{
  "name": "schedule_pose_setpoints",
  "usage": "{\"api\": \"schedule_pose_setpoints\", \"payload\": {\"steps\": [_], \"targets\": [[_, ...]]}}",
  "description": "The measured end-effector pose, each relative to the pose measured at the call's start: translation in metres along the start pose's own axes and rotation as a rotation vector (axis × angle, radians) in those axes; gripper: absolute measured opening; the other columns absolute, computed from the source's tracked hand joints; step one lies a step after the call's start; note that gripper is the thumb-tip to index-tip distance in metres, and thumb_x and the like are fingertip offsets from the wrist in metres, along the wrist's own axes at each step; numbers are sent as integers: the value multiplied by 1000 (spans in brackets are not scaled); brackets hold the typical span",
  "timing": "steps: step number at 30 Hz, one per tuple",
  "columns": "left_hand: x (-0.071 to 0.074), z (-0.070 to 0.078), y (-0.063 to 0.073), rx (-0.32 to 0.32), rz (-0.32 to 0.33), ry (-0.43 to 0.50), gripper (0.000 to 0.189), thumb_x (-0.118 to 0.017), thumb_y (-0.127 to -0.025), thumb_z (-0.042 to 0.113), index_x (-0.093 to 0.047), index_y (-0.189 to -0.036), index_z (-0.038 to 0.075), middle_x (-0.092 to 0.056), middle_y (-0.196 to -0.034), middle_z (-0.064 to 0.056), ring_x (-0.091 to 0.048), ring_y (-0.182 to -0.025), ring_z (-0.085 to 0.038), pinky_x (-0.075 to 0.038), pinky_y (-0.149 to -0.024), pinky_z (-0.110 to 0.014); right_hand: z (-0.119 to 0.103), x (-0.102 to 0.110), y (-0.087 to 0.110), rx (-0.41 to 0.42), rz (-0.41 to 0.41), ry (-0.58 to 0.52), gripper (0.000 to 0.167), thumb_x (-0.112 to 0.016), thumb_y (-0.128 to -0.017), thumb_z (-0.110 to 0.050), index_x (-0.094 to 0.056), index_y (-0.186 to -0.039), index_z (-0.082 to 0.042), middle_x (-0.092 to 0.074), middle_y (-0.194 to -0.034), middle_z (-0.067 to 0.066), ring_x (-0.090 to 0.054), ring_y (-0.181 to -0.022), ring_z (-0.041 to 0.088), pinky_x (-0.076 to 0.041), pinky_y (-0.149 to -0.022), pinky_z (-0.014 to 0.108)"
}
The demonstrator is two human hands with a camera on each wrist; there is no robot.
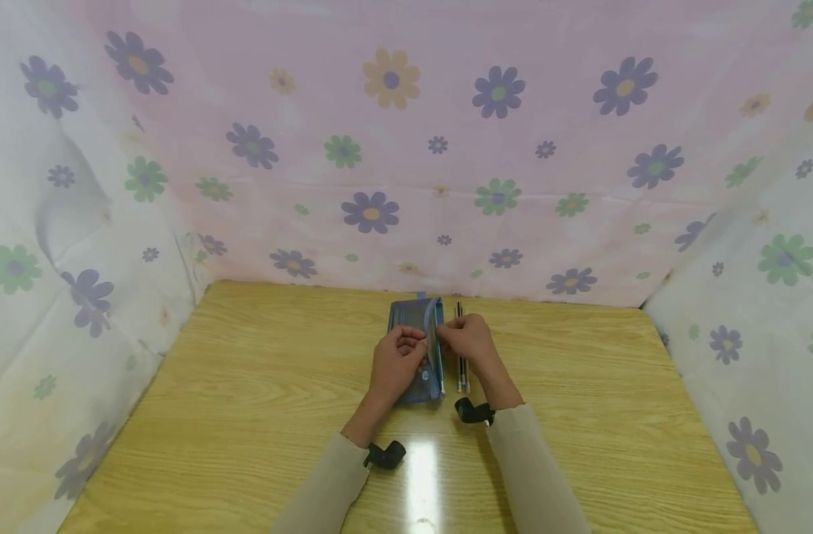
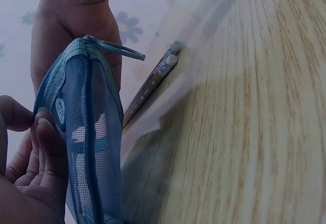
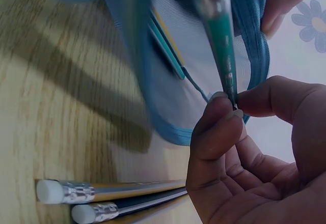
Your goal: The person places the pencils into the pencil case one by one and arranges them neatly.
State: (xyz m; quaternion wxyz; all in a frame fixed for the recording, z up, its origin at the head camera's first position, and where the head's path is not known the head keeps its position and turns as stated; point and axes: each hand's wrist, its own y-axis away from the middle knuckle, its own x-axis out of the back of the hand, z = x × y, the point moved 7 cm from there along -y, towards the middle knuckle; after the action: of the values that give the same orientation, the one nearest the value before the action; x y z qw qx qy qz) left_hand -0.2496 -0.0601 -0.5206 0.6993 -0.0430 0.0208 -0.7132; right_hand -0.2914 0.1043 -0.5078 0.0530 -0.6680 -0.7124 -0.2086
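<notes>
A blue mesh pencil case lies on the table with its zipper side spread apart. My left hand pinches its upper edge, thumb and fingertips close to the round badge. At the opening, my right hand pinches a green pencil by its lower end between thumb and fingertips; the pencil's metal band points toward the case's zipper end. Inside the case, a yellow pencil and a green one show. The head view hides the held pencil behind the hands.
Pencils with white erasers lie side by side on the wood-grain table, just right of the case. A zipper pull sticks out from the case's near end. Flowered cloth hangs around the table's back and sides.
</notes>
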Motion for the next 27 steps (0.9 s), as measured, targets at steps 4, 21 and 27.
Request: {"api": "schedule_pose_setpoints", "payload": {"steps": [4, 21, 27], "targets": [[-1, 0, 0, -2, 7, -6, 13, -71, -101, 7, -70, -111, 0, -71, -90, -20, -67, -65, -21, -55, -55, -26, -2, 0, 0, 12, 8, -7, 22, -68, -95, -11, -78, -97, 8, -75, -81, 18, -74, -79, 40, -64, -68, 43], [-2, 36, 11, 1, -3, -7, 14, -66, -101, -3, -67, -112, -11, -69, -91, -28, -67, -71, -42, -58, -59, -33, 2, -5, -1, 12, 14, 19, 22, -70, -96, -14, -80, -99, 6, -78, -82, 16, -75, -74, 27, -64, -71, 42], [-2, 37, 11, -1, -2, 6, 14, -66, -100, -4, -66, -112, -12, -69, -91, -29, -67, -68, -34, -55, -57, -26, 2, -2, 2, -8, 28, 13, 23, -71, -96, -15, -80, -100, 5, -78, -85, 16, -76, -77, 27, -65, -73, 42]]}}
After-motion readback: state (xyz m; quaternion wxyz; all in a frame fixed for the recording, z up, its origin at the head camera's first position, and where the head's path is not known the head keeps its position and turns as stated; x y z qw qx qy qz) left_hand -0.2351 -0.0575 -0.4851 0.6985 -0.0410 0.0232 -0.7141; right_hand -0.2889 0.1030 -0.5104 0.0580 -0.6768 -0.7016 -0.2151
